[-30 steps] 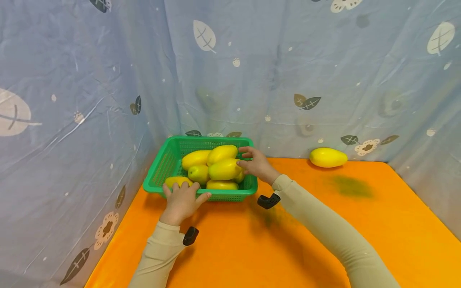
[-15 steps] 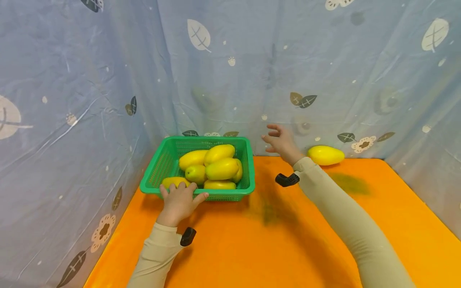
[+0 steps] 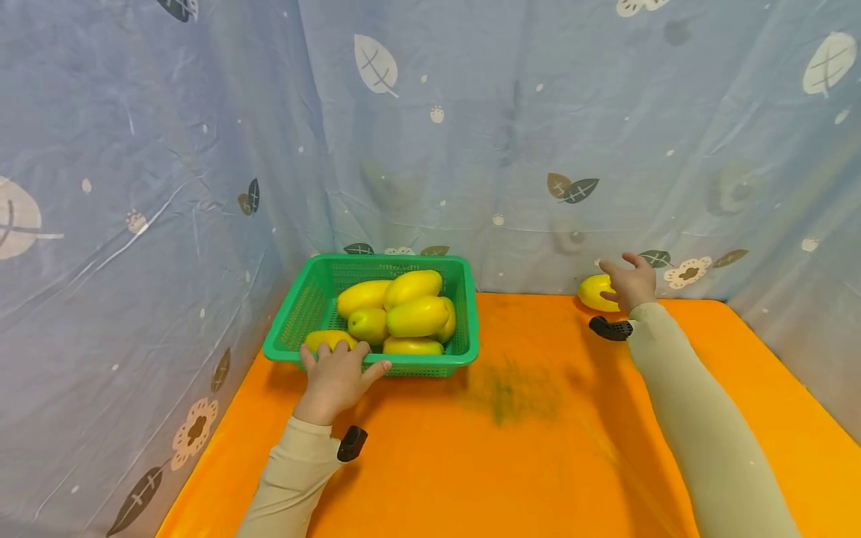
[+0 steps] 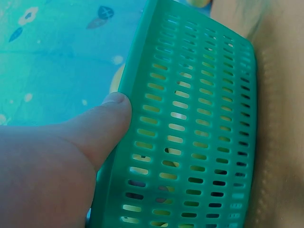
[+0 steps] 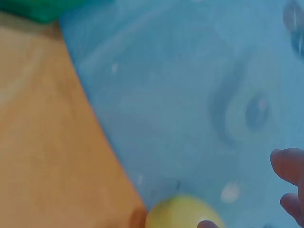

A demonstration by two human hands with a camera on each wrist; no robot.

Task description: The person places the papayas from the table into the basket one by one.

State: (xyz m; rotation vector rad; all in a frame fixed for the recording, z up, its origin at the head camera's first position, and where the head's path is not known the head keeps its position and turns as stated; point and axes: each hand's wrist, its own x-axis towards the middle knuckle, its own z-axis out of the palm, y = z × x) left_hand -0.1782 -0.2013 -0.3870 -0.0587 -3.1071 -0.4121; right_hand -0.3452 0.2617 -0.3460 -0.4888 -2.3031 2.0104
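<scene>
My left hand grips the near rim of a green plastic basket, its fingers over the edge beside a yellow mango. In the left wrist view the thumb lies along the top edge of the perforated side. Several more mangoes are piled inside the basket. At the far right, my right hand is over a lone mango, fingers spread and partly covering it. The right wrist view catches this mango at the bottom, with fingertips apart from it.
An orange cloth covers the table, with a greenish smudge right of the basket. Blue-grey patterned curtain hangs close behind the table and along its sides. The lone mango lies at the foot of the back curtain.
My right hand has left the pile in the basket and moved right, across to the lone mango. My left hand stays on the basket rim, and the basket has not moved.
</scene>
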